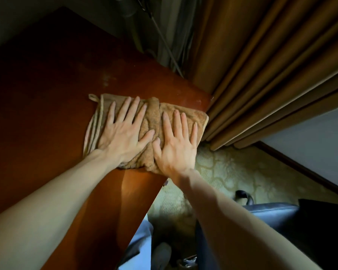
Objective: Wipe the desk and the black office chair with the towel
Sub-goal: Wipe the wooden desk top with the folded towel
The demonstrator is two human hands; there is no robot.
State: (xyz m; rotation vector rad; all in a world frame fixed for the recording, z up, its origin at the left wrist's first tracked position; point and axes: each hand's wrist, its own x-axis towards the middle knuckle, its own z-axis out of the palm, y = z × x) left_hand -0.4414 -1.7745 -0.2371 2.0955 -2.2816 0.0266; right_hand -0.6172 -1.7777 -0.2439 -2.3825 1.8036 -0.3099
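Observation:
A folded tan towel (150,115) lies flat on the reddish-brown desk (47,106), close to the desk's right corner. My left hand (125,133) presses on the towel's left half with its fingers spread and straight. My right hand (177,145) presses on the right half, fingers straight too, its thumb beside the left thumb. The black office chair (277,215) shows at the lower right, below my right forearm, partly hidden by it.
Brown curtains (271,75) hang right next to the desk's right corner. Cables (164,43) run down behind the desk's far edge. Patterned pale carpet (232,172) lies below the desk edge. My legs and a foot show under the desk edge.

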